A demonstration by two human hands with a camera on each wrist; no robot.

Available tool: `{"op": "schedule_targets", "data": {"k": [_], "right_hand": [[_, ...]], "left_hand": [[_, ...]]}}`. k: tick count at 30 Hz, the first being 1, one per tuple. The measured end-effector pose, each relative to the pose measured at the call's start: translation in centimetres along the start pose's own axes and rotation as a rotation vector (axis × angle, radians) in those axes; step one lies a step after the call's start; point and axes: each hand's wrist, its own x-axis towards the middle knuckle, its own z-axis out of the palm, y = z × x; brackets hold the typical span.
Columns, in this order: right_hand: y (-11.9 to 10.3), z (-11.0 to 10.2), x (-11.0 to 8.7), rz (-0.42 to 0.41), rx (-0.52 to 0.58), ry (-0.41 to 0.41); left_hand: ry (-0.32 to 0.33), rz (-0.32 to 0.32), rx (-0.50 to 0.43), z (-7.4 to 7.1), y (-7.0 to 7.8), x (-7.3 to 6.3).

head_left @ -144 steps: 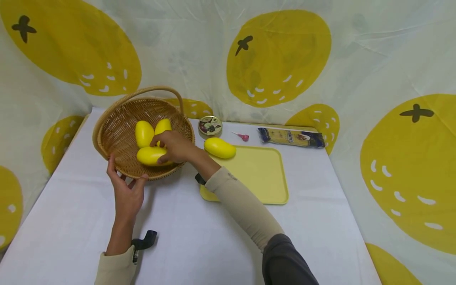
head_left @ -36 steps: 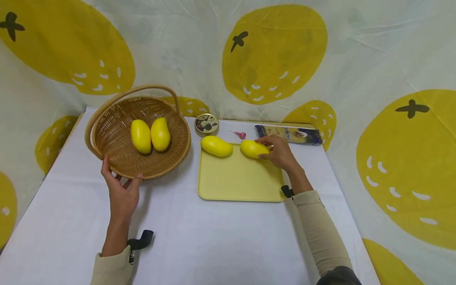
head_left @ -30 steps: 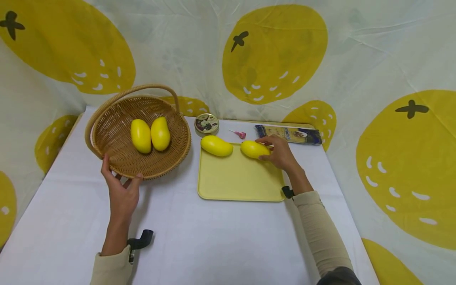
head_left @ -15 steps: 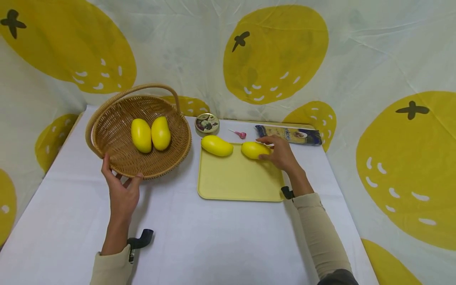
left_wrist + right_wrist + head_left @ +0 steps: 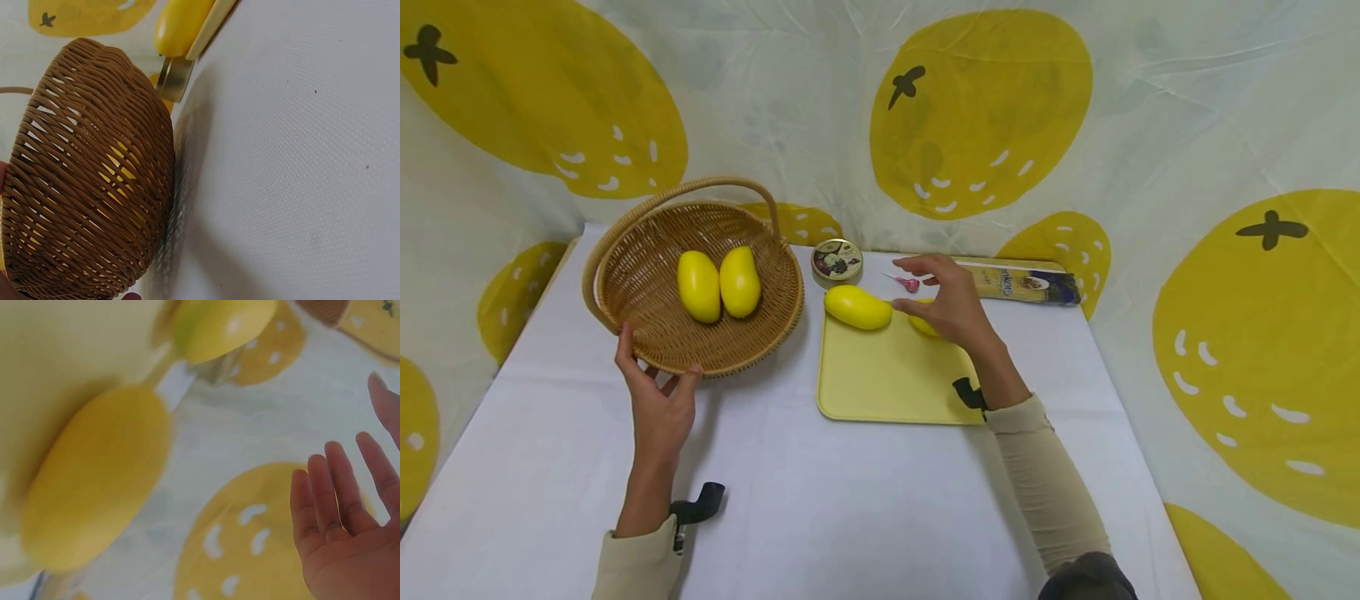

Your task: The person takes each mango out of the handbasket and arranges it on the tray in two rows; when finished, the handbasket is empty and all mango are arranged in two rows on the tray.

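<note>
My left hand (image 5: pixel 661 417) grips the near rim of a wicker basket (image 5: pixel 722 350), which tilts so its inside faces me. Inside lie two yellow mangoes (image 5: pixel 698 286), side by side. A third mango (image 5: pixel 858 307) rests at the far left corner of a yellow tray (image 5: pixel 895 383). My right hand (image 5: pixel 953 310) hovers over the tray's far side, fingers spread and holding nothing, partly hiding a fourth mango (image 5: pixel 922 323) behind it. In the right wrist view that mango (image 5: pixel 100 481) sits apart from the open fingers. The left wrist view shows the basket's woven underside (image 5: pixel 94 175).
Behind the tray stand a round tin (image 5: pixel 837 262) and a small pink object with a thin white stem (image 5: pixel 910 284). A long printed packet (image 5: pixel 1022 283) lies at the back right. A fruit-patterned cloth (image 5: pixel 820 100) hangs behind the white table (image 5: pixel 820 517).
My right hand carried a mango from the basket to the tray, then released it and moved up and left. My left hand keeps its grip on the basket.
</note>
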Motion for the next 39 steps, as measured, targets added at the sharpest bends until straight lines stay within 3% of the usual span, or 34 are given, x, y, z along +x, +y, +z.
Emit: {"op": "schedule_targets", "data": {"k": [6, 17, 25, 30, 39], "right_hand": [[-3.0, 2.4, 1.4, -0.077, 0.113, 0.045], [-7.6, 7.4, 3.4, -0.17, 0.233, 0.017], [-10.1, 11.0, 4.7, -0.165, 0.182, -0.016], [-11.2, 12.8, 5.7, -0.154, 0.118, -0.03], [-13.2, 15.7, 7.3, -0.06, 0.048, -0.082]], "left_hand": [[0.001, 0.007, -0.004, 0.1, 0.0, 0.0], [0.005, 0.007, 0.008, 0.1, 0.1, -0.1], [0.006, -0.006, 0.014, 0.2, 0.1, -0.1], [0.001, 0.02, 0.023, 0.3, -0.1, 0.0], [0.007, 0.063, 0.042, 0.3, -0.2, -0.2]]}}
